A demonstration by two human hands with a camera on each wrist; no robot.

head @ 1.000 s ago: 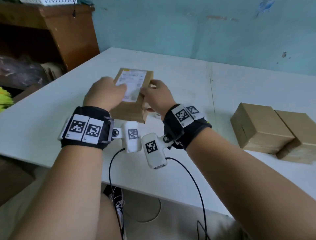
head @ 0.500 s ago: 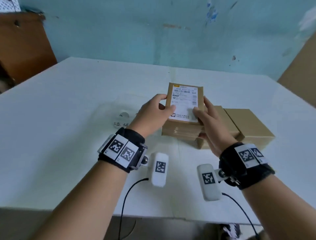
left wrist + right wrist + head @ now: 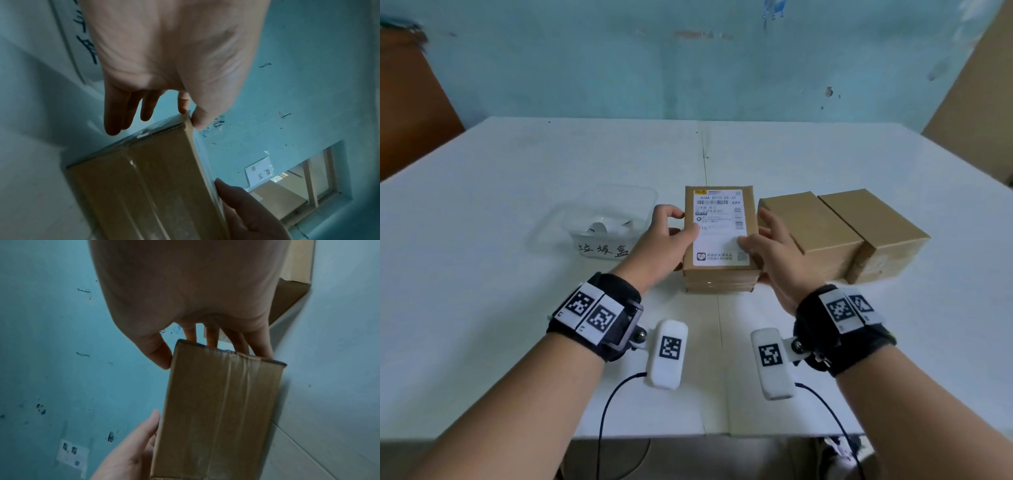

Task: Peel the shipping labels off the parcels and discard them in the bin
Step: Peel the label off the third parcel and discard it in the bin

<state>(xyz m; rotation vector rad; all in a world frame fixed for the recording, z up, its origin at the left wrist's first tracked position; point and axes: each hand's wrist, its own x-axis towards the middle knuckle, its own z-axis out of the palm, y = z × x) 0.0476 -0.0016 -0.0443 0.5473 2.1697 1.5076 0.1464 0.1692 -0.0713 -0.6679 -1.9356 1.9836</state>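
A brown cardboard parcel (image 3: 722, 274) with a white shipping label (image 3: 719, 229) on its top face is in the middle of the head view. My left hand (image 3: 678, 229) grips its left side, thumb on the label's left edge. My right hand (image 3: 760, 236) grips its right side, thumb on the label's lower right part. The left wrist view shows the taped side of the parcel (image 3: 144, 178) with my left hand (image 3: 174, 113) pinching its upper edge. In the right wrist view my right hand (image 3: 185, 350) holds the parcel (image 3: 222, 402) by its end. A clear plastic bin (image 3: 609, 222) stands just left of it.
Two plain brown boxes (image 3: 811, 226) (image 3: 876, 222) without labels sit side by side right of the held parcel. The bin carries handwritten characters and holds crumpled white pieces. The white table (image 3: 517, 308) stretches left and front. A blue wall stands behind.
Both hands have carried the labelled parcel from the left of the table to its middle, between the bin and the two plain boxes. The head view has swung right.
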